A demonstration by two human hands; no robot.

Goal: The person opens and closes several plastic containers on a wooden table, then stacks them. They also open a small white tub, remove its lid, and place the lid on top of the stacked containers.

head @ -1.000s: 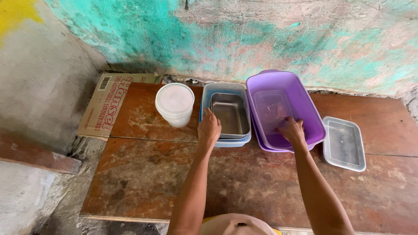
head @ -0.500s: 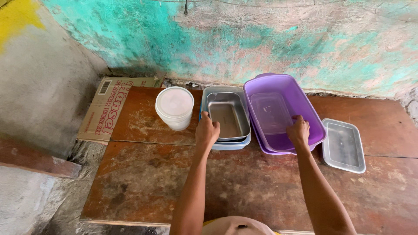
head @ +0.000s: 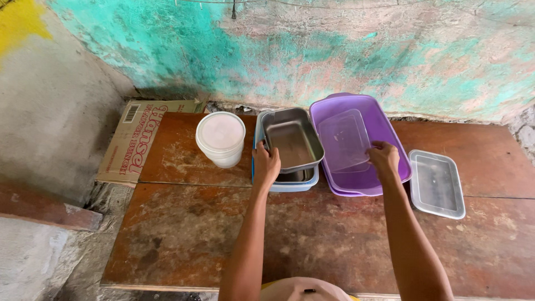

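Gripping the near-left edge of a steel pan (head: 292,139), the left hand (head: 266,163) holds it tilted, lifted out of the blue tub (head: 285,185) where another pan lies. The right hand (head: 384,157) pinches a clear lid (head: 344,139) raised over the purple tub (head: 384,131). A white bucket (head: 220,138) and clear container (head: 437,183) flank them on the worn wooden table (head: 223,234), against a peeling turquoise wall (head: 334,50), cardboard (head: 134,139) at left.

Our left hand (head: 266,163) raised the steel tray (head: 292,139) out of the blue tub (head: 290,184), we tilted the clear lid (head: 344,139) up with our right hand (head: 383,157) inside the purple tub (head: 390,131).
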